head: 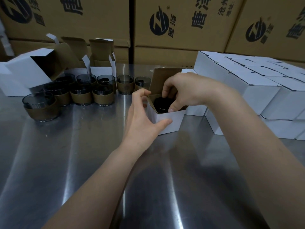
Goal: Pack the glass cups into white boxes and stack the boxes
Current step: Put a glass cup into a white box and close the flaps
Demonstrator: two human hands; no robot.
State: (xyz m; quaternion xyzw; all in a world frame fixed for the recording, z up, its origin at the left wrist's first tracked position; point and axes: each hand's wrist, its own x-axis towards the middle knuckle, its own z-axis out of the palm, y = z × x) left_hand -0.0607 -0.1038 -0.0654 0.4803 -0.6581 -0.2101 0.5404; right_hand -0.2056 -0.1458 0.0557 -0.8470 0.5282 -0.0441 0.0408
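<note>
left hand (pixel 140 116) gripping box (pixel 171 125), cup (pixel 162 104) inside

White boxes (pixel 257 90), smoky-grey cups (pixel 100 95) banded tan, brown cartons (pixel 178 22) printed black.

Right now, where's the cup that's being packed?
Head view, centre-right: the glass cup is inside the open white box, gripped by the right hand, while the left hand holds the box; the stack of closed white boxes is just right.
</note>
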